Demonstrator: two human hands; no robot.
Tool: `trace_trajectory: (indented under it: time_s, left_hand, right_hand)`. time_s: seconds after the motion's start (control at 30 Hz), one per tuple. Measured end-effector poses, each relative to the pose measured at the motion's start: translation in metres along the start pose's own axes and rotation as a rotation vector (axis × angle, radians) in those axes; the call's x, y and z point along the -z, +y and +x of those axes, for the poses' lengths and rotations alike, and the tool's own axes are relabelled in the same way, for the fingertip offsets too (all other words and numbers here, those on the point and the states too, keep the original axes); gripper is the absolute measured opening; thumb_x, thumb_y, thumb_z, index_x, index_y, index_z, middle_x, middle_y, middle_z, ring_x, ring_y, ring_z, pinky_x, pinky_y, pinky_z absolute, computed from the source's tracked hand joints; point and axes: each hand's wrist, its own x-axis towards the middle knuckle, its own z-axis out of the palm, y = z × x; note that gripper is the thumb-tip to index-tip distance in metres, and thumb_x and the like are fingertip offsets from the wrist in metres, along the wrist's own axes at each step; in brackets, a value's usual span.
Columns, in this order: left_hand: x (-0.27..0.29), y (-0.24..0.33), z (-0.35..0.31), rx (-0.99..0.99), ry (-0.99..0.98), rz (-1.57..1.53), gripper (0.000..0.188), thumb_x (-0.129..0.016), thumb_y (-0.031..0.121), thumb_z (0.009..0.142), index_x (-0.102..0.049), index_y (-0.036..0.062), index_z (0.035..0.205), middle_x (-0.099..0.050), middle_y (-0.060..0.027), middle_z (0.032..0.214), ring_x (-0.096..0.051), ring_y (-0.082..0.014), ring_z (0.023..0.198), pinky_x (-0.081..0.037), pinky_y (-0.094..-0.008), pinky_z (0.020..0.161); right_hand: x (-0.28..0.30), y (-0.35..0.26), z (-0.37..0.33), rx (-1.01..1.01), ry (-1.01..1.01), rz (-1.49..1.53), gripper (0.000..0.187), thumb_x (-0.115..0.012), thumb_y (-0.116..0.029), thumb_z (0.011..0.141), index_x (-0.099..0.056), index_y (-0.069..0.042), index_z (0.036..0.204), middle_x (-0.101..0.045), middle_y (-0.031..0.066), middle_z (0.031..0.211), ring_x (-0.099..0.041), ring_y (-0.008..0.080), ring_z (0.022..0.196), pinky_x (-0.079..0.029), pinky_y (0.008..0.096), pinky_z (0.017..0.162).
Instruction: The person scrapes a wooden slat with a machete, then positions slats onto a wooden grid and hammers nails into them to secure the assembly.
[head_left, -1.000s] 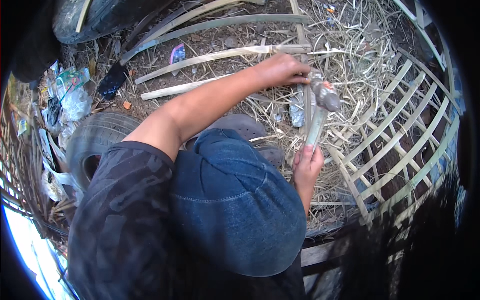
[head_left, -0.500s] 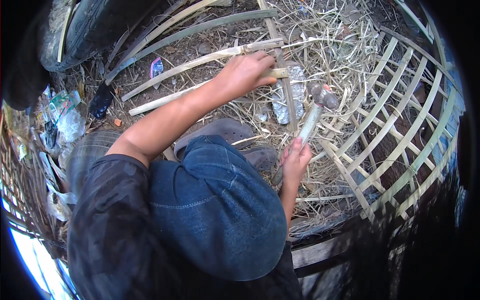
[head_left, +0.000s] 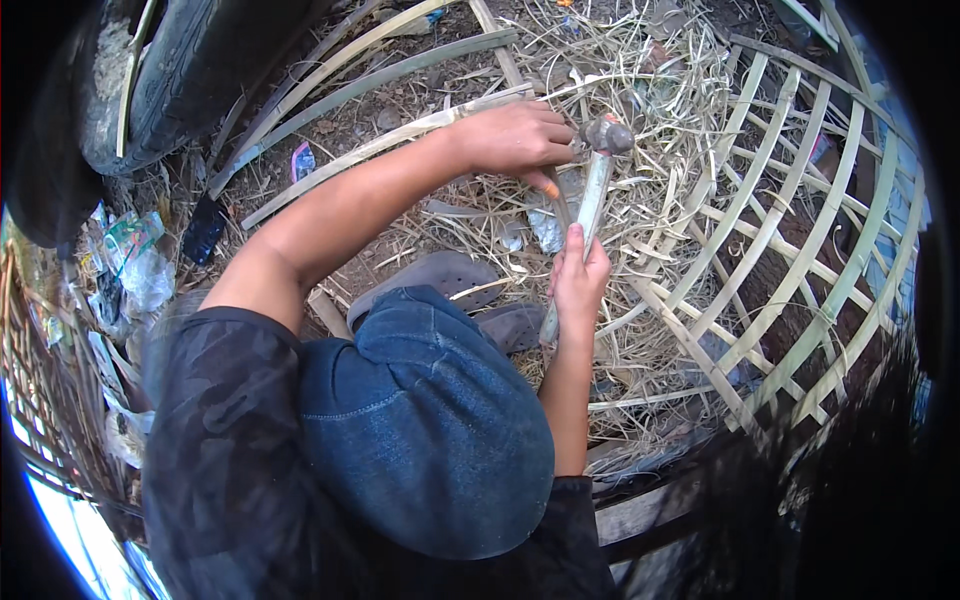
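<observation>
My right hand (head_left: pixel 580 275) is closed round the pale handle (head_left: pixel 594 195) of a hammer, which is tilted up and away. The hammer's dark head (head_left: pixel 607 135) is just right of my left fingertips. My left hand (head_left: pixel 518 140) is closed over a wooden crosspiece (head_left: pixel 497 45), its thumb pointing down along the lower part. What lies under its palm is hidden. Long split-bamboo slats (head_left: pixel 380 85) run from the crosspiece toward the left. Partly covered beneath it lies a grey stone block (head_left: pixel 546 228).
At right stands a woven bamboo lattice panel (head_left: pixel 790 240). Bamboo shavings (head_left: pixel 650 110) litter the ground. A tyre (head_left: pixel 180 80) stands at upper left, with plastic litter (head_left: pixel 145 270) below it. Grey clogs (head_left: pixel 430 282) are on the ground near my arms.
My right hand has brought the hammer leftward and up, so its head is closer to my left hand. The crosspiece and slats have shifted left, and my left hand has turned over it.
</observation>
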Motion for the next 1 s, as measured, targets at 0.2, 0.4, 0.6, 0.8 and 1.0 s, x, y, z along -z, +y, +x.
trace_trajectory:
  time_s: [0.2,0.4,0.6,0.8,1.0]
  left_hand:
    - [-0.009,-0.010,0.008,-0.071,-0.081,-0.025,0.038,-0.069,0.038,0.073,-0.050,0.0048,0.071,-0.051,-0.0084,0.071,-0.056,-0.0271,0.070,-0.048,-0.0404,0.059]
    - [-0.015,-0.011,0.015,-0.067,-0.124,-0.075,0.037,-0.069,0.035,0.074,-0.049,0.0043,0.072,-0.053,-0.0087,0.072,-0.057,-0.0273,0.071,-0.048,-0.0408,0.058]
    - [-0.004,-0.010,0.005,-0.063,0.002,-0.046,0.038,-0.074,0.033,0.069,-0.056,0.0055,0.087,-0.056,-0.0096,0.082,-0.058,-0.0277,0.074,-0.049,-0.0388,0.063]
    - [0.002,0.035,-0.030,0.453,0.190,-0.134,0.042,-0.077,0.026,0.073,-0.061,0.0067,0.106,-0.057,-0.0095,0.090,-0.060,-0.0264,0.082,-0.052,-0.0364,0.070]
    - [-0.018,0.039,-0.027,0.666,0.249,-0.176,0.033,-0.076,0.023,0.076,-0.067,0.0065,0.103,-0.058,-0.0090,0.083,-0.061,-0.0220,0.068,-0.049,-0.0337,0.059]
  right_hand:
    - [0.001,-0.007,0.002,-0.047,-0.013,0.090,0.032,-0.056,-0.034,0.095,-0.055,-0.004,0.087,-0.043,-0.0035,0.052,-0.040,0.0049,0.039,-0.027,0.0223,0.035]
    - [0.007,0.001,-0.001,-0.074,-0.008,0.082,0.033,-0.052,-0.037,0.096,-0.049,-0.006,0.084,-0.042,-0.0021,0.051,-0.040,0.0066,0.036,-0.029,0.0230,0.031]
    - [0.010,0.004,-0.006,-0.053,-0.016,0.103,0.035,-0.051,-0.038,0.097,-0.046,-0.006,0.082,-0.041,-0.0016,0.050,-0.038,0.0065,0.036,-0.030,0.0231,0.031]
    - [0.013,0.004,-0.015,-0.041,-0.005,0.088,0.036,-0.050,-0.037,0.097,-0.045,-0.006,0.080,-0.040,-0.0012,0.050,-0.037,0.0066,0.035,-0.030,0.0227,0.032]
    - [0.007,0.001,-0.023,-0.035,-0.019,0.115,0.036,-0.049,-0.036,0.098,-0.044,-0.006,0.079,-0.040,-0.0007,0.050,-0.038,0.0068,0.036,-0.030,0.0226,0.032]
